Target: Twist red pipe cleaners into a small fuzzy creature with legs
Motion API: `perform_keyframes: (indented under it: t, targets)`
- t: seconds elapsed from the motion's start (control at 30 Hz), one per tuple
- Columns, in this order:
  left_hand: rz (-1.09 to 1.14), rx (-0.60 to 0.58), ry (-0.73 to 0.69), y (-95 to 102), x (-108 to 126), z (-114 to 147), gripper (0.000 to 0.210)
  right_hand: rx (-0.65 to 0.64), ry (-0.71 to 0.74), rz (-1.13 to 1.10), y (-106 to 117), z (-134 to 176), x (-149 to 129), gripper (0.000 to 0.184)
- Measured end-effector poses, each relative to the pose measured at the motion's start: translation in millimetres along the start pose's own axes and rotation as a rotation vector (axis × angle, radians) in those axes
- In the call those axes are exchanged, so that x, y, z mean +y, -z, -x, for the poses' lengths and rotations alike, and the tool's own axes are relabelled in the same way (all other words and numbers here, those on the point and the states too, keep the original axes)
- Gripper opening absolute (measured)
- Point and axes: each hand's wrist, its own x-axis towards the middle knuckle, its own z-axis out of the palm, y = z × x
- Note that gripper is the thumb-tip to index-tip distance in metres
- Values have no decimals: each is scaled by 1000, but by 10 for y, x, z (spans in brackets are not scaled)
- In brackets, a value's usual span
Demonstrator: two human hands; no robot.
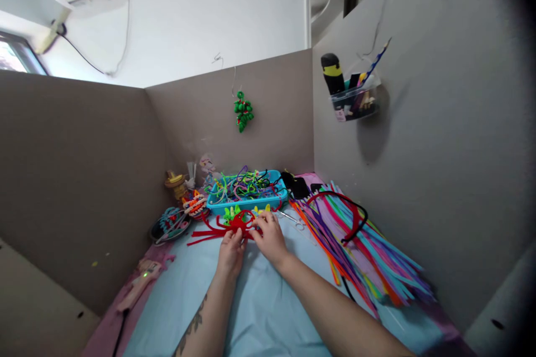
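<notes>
the blue tray (pixel 247 204) sits toward the back of the tabletop, heaped with a tangle of multicoloured fuzzy stems (pixel 247 185). just in front of the blue tray is the red fuzzy-stem piece (pixel 209 232), held in both hands, its loose ends spreading out to the left and a curved loop standing up toward the tray. the left hand (pixel 232 245) is closed narrowly on it, thumb and fingers pressed together; the right hand (pixel 270 237) also pinches it, fingers bent and drawn close, right beside the left hand. between the red fuzzy-stem piece and the blue tray lie small green shapes (pixel 231 213) and small yellow shapes (pixel 262 210), the latter partly hidden by the right hand

near the tray's front right corner lie scissors (pixel 292 217), and farther right and nearer the person spreads a large bundle of coloured stems (pixel 352 234). left of the tray are an orange and white item (pixel 196 204) and a jar with a golden lid (pixel 176 183); farther left and forward is a dark bowl (pixel 156 232) with blue pieces in it. above and behind the tray a green ornament (pixel 243 113) hangs against the panel, and up to its right a clear holder (pixel 355 101) carries tools
</notes>
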Motion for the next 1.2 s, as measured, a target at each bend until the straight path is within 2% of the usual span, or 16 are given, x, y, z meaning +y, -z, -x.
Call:
perform_keyframes:
  t: [0.2,0.37,0.43,0.57,0.7,0.83,1.03,1.2]
  targets:
    - [-32,19,-4,-15,-6,18,38,-36,21,75,5,12,-33,13]
    - [-85,-54,0,-11,10,53,51,-51,31,117,-3,28,-22,13]
    - [-125,-31,-2,-1,10,48,51,-67,48,125,-8,31,-19,14]
    - [-195,30,-139,19,-11,1,46,-101,120,155,-14,35,-14,16]
    - [-343,-1,-248,29,-35,-40,36,-102,173,196,9,20,14,17]
    - [-388,-39,-211,34,-35,-48,35,-61,157,218,56,-14,52,17]
    - [-366,-123,-114,52,-18,-32,41,-16,47,170,80,-40,95,17]
    - [-253,-71,-72,50,-3,-29,44,30,1,64,45,-42,130,18]
